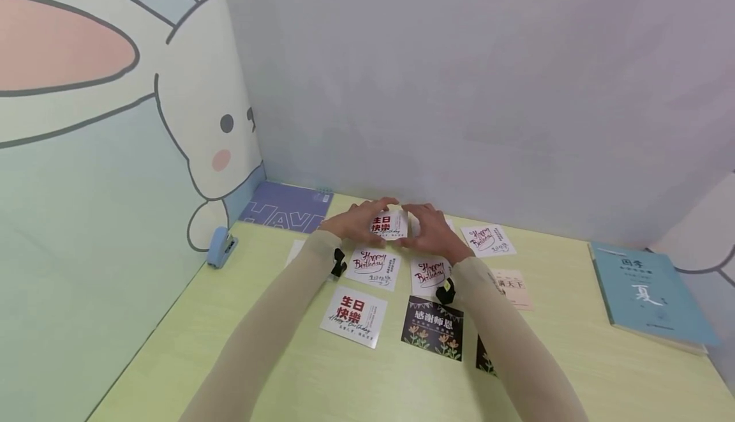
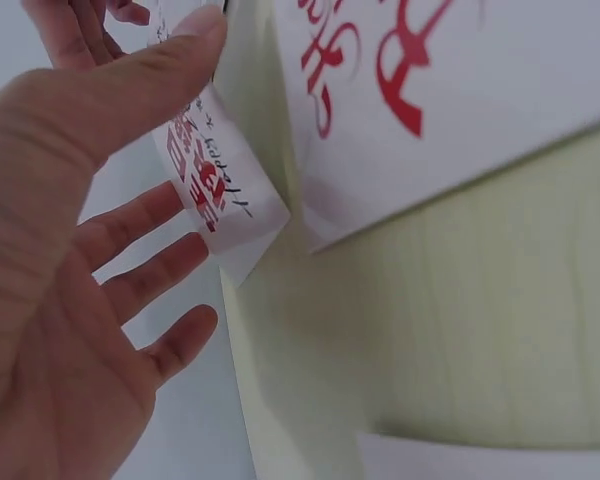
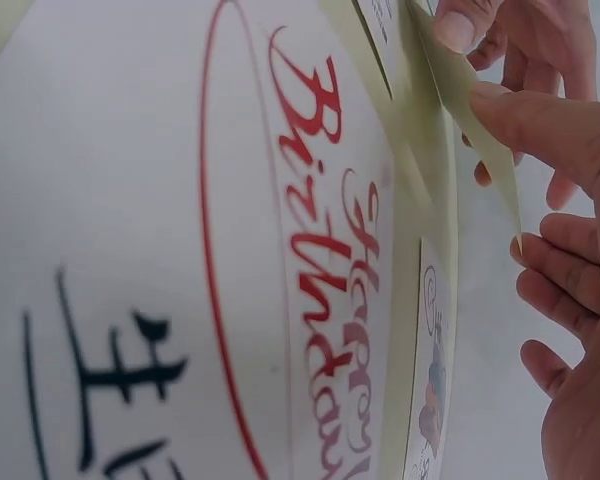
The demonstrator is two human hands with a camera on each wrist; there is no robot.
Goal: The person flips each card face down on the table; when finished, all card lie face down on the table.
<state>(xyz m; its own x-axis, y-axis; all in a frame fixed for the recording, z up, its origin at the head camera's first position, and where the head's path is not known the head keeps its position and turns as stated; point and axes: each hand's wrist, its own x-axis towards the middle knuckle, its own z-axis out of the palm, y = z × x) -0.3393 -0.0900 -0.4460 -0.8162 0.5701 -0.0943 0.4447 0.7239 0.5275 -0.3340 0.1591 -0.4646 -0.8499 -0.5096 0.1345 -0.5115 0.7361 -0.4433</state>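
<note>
Near the back edge of the table, both hands hold a white birthday card (image 1: 389, 225) with red Chinese characters, raised and tilted. My left hand (image 1: 357, 224) grips it from the left, thumb on the near side and fingers behind. From the right, my right hand (image 1: 432, 235) pinches the same card; the right wrist view shows its thumb (image 3: 540, 120) against the card's pale yellowish back (image 3: 480, 130). Just in front of the hands lie two "Happy Birthday" cards (image 1: 372, 269) (image 1: 427, 275). Another card (image 1: 450, 223) is partly hidden behind the right hand.
Further cards lie about: a red-lettered one (image 1: 354, 316), a black floral one (image 1: 432, 327), a pink one (image 1: 515, 289) and a white one (image 1: 488, 240). A purple notebook (image 1: 287, 205) and blue stapler (image 1: 221, 248) are left, a blue book (image 1: 651, 291) right. Walls bound the back and left.
</note>
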